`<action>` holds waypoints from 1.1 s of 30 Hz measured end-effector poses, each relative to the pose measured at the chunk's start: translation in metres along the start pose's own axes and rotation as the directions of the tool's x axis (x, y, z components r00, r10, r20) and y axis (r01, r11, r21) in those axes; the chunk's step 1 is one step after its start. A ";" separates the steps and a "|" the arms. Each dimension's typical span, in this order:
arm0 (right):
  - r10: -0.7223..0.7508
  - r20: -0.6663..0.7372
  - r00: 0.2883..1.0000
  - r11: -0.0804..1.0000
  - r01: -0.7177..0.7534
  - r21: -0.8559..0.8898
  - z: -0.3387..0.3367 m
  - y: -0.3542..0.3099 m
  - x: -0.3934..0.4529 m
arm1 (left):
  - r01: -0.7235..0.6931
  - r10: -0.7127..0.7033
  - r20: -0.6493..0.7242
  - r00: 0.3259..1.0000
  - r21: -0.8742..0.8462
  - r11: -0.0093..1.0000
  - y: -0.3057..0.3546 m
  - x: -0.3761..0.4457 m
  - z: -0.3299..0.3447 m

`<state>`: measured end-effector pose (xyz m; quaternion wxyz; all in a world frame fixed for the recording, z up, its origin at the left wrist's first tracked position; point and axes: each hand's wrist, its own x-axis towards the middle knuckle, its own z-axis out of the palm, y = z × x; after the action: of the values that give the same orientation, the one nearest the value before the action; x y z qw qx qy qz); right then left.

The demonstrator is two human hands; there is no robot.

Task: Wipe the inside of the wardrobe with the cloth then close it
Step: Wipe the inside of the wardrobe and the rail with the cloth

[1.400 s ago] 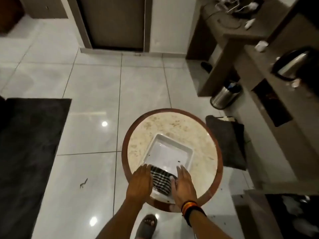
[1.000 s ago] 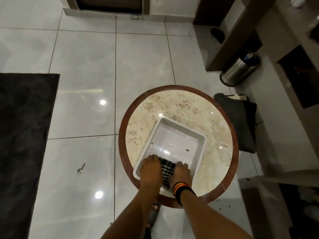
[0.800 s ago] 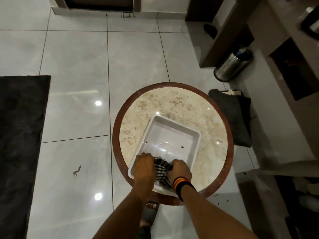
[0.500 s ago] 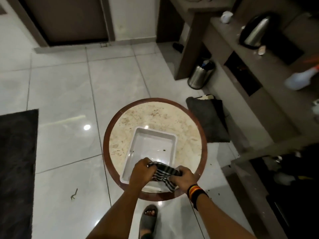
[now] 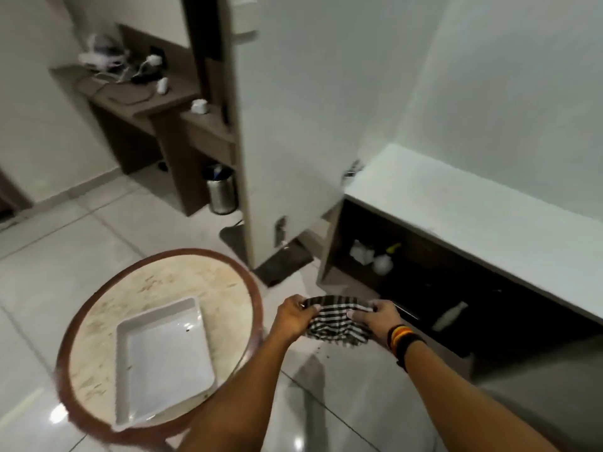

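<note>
A black-and-white striped cloth [image 5: 337, 322] hangs stretched between both hands above the floor. My left hand [image 5: 295, 316] grips its left edge and my right hand [image 5: 377, 321] grips its right edge. Just beyond them stands the wardrobe [image 5: 489, 93], white inside, with its door [image 5: 284, 125] swung open to the left. A white shelf [image 5: 456, 203] crosses the wardrobe's lower part. Under that shelf is a dark compartment [image 5: 440, 282] holding a spray bottle, a crumpled white thing and a pale bottle lying down.
A round marble table [image 5: 156, 282] with a brown rim stands at the lower left, carrying a white square tray [image 5: 163, 357]. A steel bin [image 5: 222, 190] sits under a brown desk [image 5: 146, 102] strewn with cables. A dark mat [image 5: 280, 262] lies by the door's foot.
Both hands lifted the cloth out of the tray and carried it right, off the table. The view swung right and up, bringing the open wardrobe into sight.
</note>
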<state>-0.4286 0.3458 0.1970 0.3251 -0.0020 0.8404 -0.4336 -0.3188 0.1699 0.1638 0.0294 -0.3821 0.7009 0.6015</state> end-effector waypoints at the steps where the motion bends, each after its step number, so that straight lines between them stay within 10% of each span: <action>1: -0.006 -0.041 0.999 1.000 0.006 -0.008 -0.022 -0.001 -0.004 | -0.042 0.042 0.023 0.999 0.011 0.999 0.016 -0.003 0.014; 17: -0.017 -0.603 0.798 0.958 0.186 0.220 -0.298 -0.091 -0.060 | -0.653 0.611 0.257 0.749 0.130 0.746 0.336 -0.056 0.155; 23: -0.035 -0.719 0.694 0.721 0.516 0.462 -0.405 -0.209 -0.080 | -0.828 0.782 0.298 0.547 0.054 0.558 0.503 -0.068 0.177; 33: -0.163 -0.971 -0.176 0.558 0.795 -0.238 -0.556 -0.435 -0.153 | -0.999 0.952 0.304 -0.045 -0.007 -0.045 0.761 -0.141 0.155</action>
<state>-0.7340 0.5230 0.8273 -0.5291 0.0219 0.6061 -0.5935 -0.7190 0.3626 0.8162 -0.2920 0.3090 0.8136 0.3967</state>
